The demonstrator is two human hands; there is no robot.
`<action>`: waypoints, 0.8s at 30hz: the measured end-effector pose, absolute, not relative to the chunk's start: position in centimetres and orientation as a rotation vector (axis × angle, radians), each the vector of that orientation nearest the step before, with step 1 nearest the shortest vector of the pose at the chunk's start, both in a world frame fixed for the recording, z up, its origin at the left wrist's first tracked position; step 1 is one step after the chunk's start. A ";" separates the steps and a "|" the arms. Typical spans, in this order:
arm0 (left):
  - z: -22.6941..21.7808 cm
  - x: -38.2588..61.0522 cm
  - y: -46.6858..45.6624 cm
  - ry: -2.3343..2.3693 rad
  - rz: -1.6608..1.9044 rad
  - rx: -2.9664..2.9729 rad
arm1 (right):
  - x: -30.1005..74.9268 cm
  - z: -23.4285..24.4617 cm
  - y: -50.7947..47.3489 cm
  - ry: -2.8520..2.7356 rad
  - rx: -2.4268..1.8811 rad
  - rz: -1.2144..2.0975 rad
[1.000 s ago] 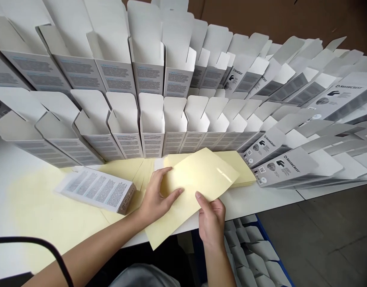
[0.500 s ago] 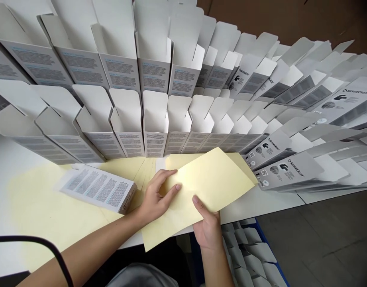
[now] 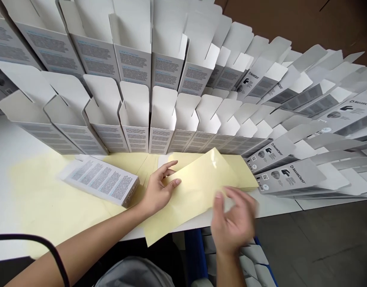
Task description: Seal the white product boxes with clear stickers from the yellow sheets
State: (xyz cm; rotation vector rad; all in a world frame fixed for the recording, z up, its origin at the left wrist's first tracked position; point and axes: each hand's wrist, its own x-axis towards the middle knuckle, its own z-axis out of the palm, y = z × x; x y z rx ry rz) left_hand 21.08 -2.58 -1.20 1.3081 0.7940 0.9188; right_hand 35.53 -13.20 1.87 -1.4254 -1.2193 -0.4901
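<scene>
Evidently the left hand [image 3: 157, 193] has the glossy yellow sheet [image 3: 191, 191] pinched near its left edge, thumb on the upper face and fingers towards the far side, with the index finger reaching past that edge. The sheet slants over the near edge of the white table [image 3: 275, 208], its lower corner jutting beyond it towards the person, its far part in front of a stack of yellow sheets [image 3: 246, 171].

The right hand [image 3: 234, 223] is just beside the sheet's right edge, blurred, its fingers bent and its thumb raised; whether the tips grip or touch anything cannot be told.

To the left, a printed carton [image 3: 101, 179] lies on its side over more yellow sheets [image 3: 52, 215] spread across the table. Behind stand a front row of open-topped cartons [image 3: 162, 139] and a back row of cartons [image 3: 168, 73], flaps up. On the right, a SilverCrest carton [image 3: 283, 179] stands near the stack. Below the table edge, a blue crate [image 3: 197, 255] holds further white cartons [image 3: 255, 254].
</scene>
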 end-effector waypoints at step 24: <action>-1.1 20.8 -2.8 0.703 1.032 1.634 | 36.3 5.0 -8.7 -2.237 -1.423 -0.299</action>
